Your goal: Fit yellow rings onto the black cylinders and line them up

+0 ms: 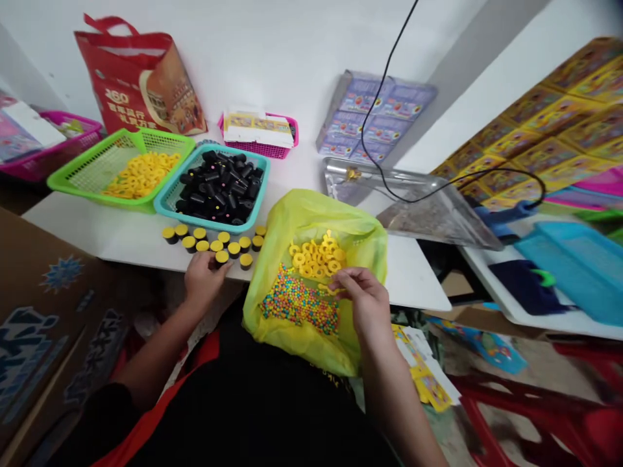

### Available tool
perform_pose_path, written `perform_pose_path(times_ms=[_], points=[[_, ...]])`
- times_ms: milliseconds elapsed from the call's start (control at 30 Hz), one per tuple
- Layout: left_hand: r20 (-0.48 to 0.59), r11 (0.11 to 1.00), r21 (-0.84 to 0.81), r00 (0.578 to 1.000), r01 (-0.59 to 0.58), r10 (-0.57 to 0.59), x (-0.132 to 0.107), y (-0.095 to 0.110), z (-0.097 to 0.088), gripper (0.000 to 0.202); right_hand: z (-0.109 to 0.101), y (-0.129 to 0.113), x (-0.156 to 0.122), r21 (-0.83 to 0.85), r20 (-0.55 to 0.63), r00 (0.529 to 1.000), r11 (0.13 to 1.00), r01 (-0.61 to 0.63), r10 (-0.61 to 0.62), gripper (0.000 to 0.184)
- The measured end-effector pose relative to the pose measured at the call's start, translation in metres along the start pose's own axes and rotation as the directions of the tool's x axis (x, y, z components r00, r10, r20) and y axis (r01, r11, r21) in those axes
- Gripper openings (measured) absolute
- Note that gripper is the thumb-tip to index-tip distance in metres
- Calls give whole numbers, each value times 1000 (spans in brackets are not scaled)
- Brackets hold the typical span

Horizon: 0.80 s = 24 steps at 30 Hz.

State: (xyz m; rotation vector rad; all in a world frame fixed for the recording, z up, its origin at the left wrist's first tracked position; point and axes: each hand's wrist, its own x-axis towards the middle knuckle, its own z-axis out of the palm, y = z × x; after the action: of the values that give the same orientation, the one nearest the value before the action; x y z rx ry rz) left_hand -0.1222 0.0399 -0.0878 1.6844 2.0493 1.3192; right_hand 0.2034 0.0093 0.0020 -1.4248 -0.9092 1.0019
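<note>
I work from the head view and list items from largest to smallest. The long white table carries the work area. At its near edge stands the open translucent yellow-green plastic bag. To its left and farther back sits the light-blue plastic basket, filled with loose glossy black cylinders. Farther left, the bright-green mesh basket holds a heap of small yellow plastic pieces.

Hand status: the right hand is over the right side of the bag, fingertips drawn together beside a yellow piece; I cannot tell whether that piece is gripped. The left hand pinches the nearest of the short yellow-topped black cylinders.

Progress: about a dozen yellow-topped cylinders stand upright in a loose group between the light-blue basket and the near table edge. I judge these to be partway units rather than completed ones. Much stock is left: the black cylinders, the yellow ring-shaped plastic pieces at the far side inside the bag, and the multicoloured round beads at its near side.
</note>
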Motion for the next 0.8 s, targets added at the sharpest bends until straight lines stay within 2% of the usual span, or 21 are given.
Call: perform_pose_path(times_ms=[100, 167, 300, 433, 500, 600, 700, 800], points=[[31, 998, 39, 998, 48, -49, -1, 9, 7, 31, 0, 6, 3, -119, 48, 997, 991, 68, -63, 37], [29, 998, 44, 998, 50, -51, -3, 16, 4, 37, -2, 9, 2, -152, 46, 993, 982, 115, -109, 33], [-39, 997, 72, 999, -28, 31, 0, 26, -15, 33, -6, 13, 0, -122, 33, 996, 989, 83, -80, 33], [-56, 974, 154, 983, -166, 176, 34, 48, -28, 15, 0, 15, -2, -87, 70, 997, 995, 47, -41, 39], [17, 954, 221, 979, -202, 203, 62, 64, -25, 12, 5, 15, -4, -85, 89, 995, 996, 41, -34, 41], [249, 900, 377, 960, -220, 131, 103, 86, -13, 21, 9, 11, -8, -77, 90, 995, 996, 37, -30, 42], [459, 858, 438, 888, -268, 43, 133, 96, 1, 21, 4, 6, -11, -50, 48, 996, 996, 78, -76, 40], [557, 865, 402, 830, -301, 30, 151, 92, 7, 11, -6, 3, -11, 1, -47, 992, 993, 120, -120, 38]])
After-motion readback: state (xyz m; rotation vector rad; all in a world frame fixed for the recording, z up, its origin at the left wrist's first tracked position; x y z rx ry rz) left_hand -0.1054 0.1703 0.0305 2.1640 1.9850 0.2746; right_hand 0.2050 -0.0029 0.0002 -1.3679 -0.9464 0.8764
